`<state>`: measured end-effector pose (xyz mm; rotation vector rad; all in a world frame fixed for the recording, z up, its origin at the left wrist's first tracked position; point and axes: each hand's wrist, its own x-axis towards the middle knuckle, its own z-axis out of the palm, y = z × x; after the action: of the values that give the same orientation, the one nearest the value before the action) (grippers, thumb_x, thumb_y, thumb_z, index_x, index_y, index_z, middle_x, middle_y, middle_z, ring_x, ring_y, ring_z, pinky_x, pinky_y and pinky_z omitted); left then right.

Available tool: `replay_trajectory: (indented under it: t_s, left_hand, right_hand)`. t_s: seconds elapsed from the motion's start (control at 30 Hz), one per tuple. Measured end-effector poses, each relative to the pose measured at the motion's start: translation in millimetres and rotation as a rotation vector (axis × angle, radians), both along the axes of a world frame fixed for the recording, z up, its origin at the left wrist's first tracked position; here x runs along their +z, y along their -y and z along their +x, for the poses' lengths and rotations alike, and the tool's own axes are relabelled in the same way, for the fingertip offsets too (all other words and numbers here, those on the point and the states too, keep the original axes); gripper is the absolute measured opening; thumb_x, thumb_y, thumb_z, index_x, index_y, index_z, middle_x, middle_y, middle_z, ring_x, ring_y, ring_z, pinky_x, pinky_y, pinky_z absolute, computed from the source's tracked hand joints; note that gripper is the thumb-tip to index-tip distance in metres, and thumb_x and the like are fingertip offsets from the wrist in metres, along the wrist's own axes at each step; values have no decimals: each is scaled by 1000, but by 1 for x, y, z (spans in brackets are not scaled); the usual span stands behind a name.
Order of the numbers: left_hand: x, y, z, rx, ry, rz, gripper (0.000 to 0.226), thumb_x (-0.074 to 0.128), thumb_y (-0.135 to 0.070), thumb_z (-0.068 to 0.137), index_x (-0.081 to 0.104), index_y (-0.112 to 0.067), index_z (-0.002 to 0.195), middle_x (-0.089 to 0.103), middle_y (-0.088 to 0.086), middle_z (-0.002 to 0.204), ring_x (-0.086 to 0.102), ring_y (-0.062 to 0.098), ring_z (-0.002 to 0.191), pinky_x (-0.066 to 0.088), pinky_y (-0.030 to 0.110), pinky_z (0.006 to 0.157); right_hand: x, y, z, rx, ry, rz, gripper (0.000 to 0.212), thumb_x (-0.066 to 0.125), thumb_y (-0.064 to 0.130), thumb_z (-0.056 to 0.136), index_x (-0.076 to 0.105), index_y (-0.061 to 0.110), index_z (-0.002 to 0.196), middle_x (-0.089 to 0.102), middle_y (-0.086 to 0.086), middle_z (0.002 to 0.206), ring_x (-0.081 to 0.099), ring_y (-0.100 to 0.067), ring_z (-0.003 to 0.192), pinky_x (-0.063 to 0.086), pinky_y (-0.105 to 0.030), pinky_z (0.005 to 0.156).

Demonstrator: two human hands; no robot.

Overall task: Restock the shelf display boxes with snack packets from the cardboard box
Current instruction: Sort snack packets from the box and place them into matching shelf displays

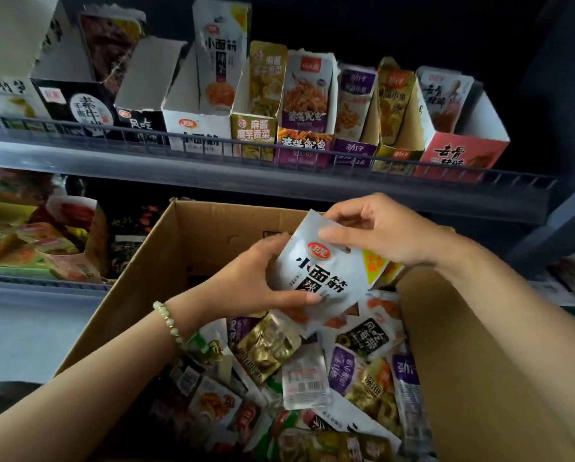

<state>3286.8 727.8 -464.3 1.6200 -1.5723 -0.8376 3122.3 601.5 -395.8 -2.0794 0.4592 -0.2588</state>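
Observation:
A white snack packet [326,278] with a red logo and black characters is held above the open cardboard box [186,241]. My left hand [256,278] grips its left edge and bottom. My right hand [379,228] pinches its top edge between thumb and fingers. Below lie several mixed packets [306,378] in purple, gold, white and black. On the upper shelf stands a white display box [196,128] with the same logo, holding one matching tall packet [219,58].
A row of other display boxes [306,135] fills the upper shelf behind a wire rail [279,151]. More snack packs [36,248] sit on the lower shelf at left. The box's right flap [472,355] rises under my right forearm.

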Motion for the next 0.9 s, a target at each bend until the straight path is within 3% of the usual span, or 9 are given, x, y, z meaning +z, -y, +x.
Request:
replay_trajectory:
  t_s: [0.07,0.2,0.27,0.33,0.43,0.53,0.67,0.77,0.9]
  left_hand:
    - [3,-1,-4,-55,-154,148,31,83,-22,72,66,-22,99,75,-7,94,70,4,86,56,20,74]
    - [6,-5,-9,-37,-279,190,24,78,-19,77,70,-11,98,76,-1,95,73,14,86,59,26,73]
    - [9,-6,-6,48,-381,142,23,76,-19,77,70,-12,97,76,0,93,73,15,84,58,24,69]
    - [12,-6,-2,190,-487,70,27,76,-21,72,69,-13,97,76,2,92,74,16,82,58,24,68]
    - [12,-5,2,369,-478,-58,45,82,-28,62,67,-16,102,76,-3,92,73,13,83,59,26,70]
    - [8,-8,-7,438,-411,-145,59,86,-31,54,63,-19,107,75,-6,95,72,7,86,59,25,71]
    - [-2,-13,-19,423,-404,-196,61,89,-20,58,58,-23,111,73,-13,100,70,3,92,58,22,74]
    - [-3,-18,-23,392,-536,-187,66,86,-18,57,53,-23,114,72,-13,102,70,6,93,57,22,72]
    - [1,-19,-23,311,-746,-144,59,77,-10,66,47,-16,117,73,-5,102,72,16,93,58,26,67]
  right_hand:
    - [11,-2,-2,15,-4,1,20,64,32,79,73,16,88,73,-5,84,64,-10,75,51,-20,67]
    - [7,0,1,-131,108,33,6,67,24,82,71,19,84,72,10,76,65,-1,71,49,-14,65]
    - [-3,2,1,-337,231,-15,7,63,25,88,69,23,92,71,13,86,65,3,82,49,-13,73]
    - [-14,0,-2,-495,297,16,23,58,42,86,63,28,103,69,10,103,65,0,95,51,-20,82]
    - [-27,-11,-3,-440,165,154,45,52,55,75,59,25,109,67,4,110,66,-7,96,56,-25,82]
    - [-39,-28,6,-298,88,251,42,59,51,73,62,29,108,71,8,109,67,-5,99,55,-26,85]
    - [-56,-29,15,-371,144,346,40,71,36,67,68,20,103,74,2,101,68,-13,101,51,-37,96]
    - [-62,-20,19,-411,179,537,37,69,23,70,68,16,107,74,-5,105,69,-19,100,50,-35,97]
    - [-73,-10,25,-506,272,767,39,64,26,74,68,13,110,71,-12,111,66,-26,102,47,-43,98]
